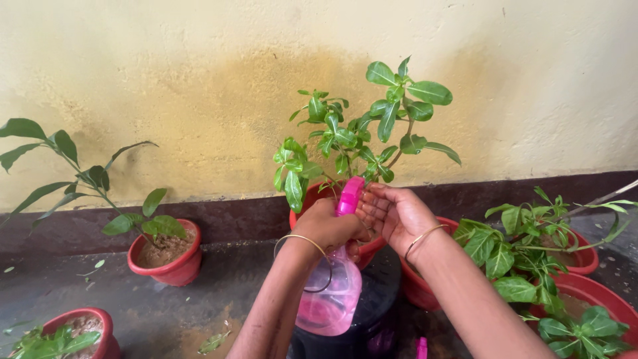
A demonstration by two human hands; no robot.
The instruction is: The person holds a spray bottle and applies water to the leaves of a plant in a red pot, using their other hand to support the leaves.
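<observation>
1. Yellow-cream plaster wall (pixel 199 80), stained darker low down, runs behind a dark maroon skirting and a damp grey floor (pixel 100 292).
2. Near the middle of the head view, a pink spray bottle (pixel 332 292) is held upright, its pink nozzle (pixel 349 195) just below the leaves of a leafy plant (pixel 362 133) in a red pot (pixel 312 196).
3. Left hand (pixel 332 229), wearing a thin bangle, is closed around the bottle's neck.
4. Right hand (pixel 395 213), also bangled, is open with fingers cupped just beside the nozzle.
5. Left of the bottle stands a red pot with a lanky plant (pixel 166 256); right of it, more potted greenery (pixel 531 246).
</observation>
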